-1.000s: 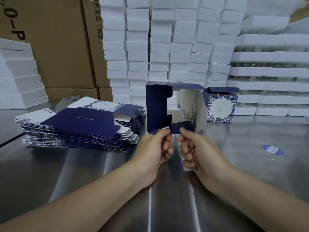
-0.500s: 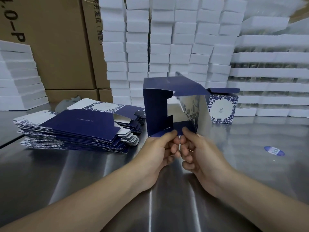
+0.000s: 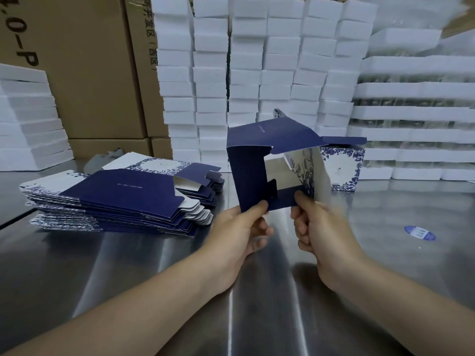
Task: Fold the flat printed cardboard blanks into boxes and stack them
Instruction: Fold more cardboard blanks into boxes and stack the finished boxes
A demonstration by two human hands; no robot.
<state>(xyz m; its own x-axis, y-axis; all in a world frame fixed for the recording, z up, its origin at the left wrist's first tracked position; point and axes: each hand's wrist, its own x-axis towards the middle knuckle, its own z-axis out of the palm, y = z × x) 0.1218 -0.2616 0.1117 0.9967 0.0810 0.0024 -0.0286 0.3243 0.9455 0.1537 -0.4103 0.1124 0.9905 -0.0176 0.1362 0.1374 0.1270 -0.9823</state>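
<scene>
Two hands grip one half-formed box [image 3: 249,173], centre frame: your left hand [image 3: 239,232] pinches the lower corner of its matte navy panel, and your right hand [image 3: 318,232] pinches the bottom flap. Inside it shows pale card (one wall floral-printed). Flat blanks [image 3: 115,199] sit stacked at left on the brushed steel table [image 3: 180,265].

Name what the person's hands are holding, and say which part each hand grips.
Both hands hold the half-folded box. The left hand pinches the lower corner of its dark blue side panel; the right hand pinches the bottom flap beside it.
</scene>
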